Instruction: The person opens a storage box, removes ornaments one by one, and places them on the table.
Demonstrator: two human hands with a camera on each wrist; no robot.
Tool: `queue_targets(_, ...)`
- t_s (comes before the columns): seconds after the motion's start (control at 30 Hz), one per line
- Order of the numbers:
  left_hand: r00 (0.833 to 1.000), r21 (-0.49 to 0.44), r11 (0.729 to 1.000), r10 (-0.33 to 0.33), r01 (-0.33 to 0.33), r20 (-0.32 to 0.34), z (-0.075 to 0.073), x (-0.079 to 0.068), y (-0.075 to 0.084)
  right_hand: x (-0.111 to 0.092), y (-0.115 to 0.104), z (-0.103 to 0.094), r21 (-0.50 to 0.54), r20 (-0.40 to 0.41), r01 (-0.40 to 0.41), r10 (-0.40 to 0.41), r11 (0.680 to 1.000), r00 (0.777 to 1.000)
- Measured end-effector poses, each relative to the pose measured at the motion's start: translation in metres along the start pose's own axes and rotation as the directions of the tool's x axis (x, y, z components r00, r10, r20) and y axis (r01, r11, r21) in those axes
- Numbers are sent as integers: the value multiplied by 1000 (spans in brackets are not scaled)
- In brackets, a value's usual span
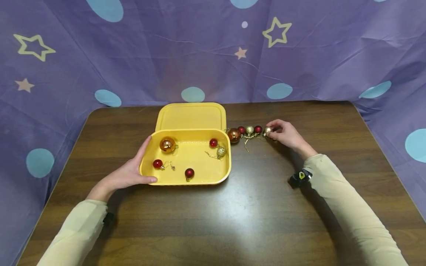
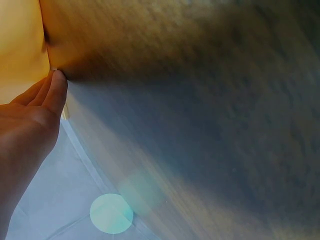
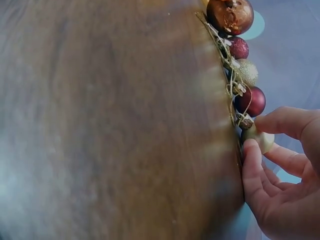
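My left hand rests against the left end of a yellow plastic box, thumb along the front rim and straight fingers on the side wall. Inside lie a large orange bauble, several small red baubles and a glittery gold one. To the right of the box my right hand pinches a small pale gold bauble between thumb and fingers. It stands at the end of a row with a dark red bauble, a glittery gold bauble, a glittery red bauble and a large copper bauble.
Behind the box lies its yellow lid, flat on the brown wooden table. Gold hanging strings trail in front of the row. A purple curtain with stars and dots hangs along the table's back edge.
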State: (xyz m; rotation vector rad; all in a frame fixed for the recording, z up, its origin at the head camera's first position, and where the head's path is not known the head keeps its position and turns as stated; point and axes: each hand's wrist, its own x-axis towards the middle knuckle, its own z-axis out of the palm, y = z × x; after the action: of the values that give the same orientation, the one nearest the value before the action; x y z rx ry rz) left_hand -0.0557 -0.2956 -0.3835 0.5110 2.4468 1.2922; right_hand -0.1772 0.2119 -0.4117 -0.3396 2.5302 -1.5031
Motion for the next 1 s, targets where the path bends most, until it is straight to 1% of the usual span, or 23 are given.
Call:
queue_targets(0.23, 1000, -13, 1000, 0, 0, 1, 1, 0, 3, 2, 0, 3, -27, 3, -4, 4, 1000, 1000)
queue_targets(0.53, 1000, -3, 1000, 7, -7, -3, 1, 0, 3, 0, 0, 2, -6, 13, 11, -11, 1000, 1000)
queue_targets(0.73, 1000, -17, 1000, 7, -7, -2, 1, 0, 1, 0, 1, 1, 0, 14, 17, -17, 1000, 1000)
queue_targets(1.0, 1000, -18, 1000, 18, -18, 0, 1, 0, -2, 1, 0, 1, -35, 6, 11, -11, 999, 1000)
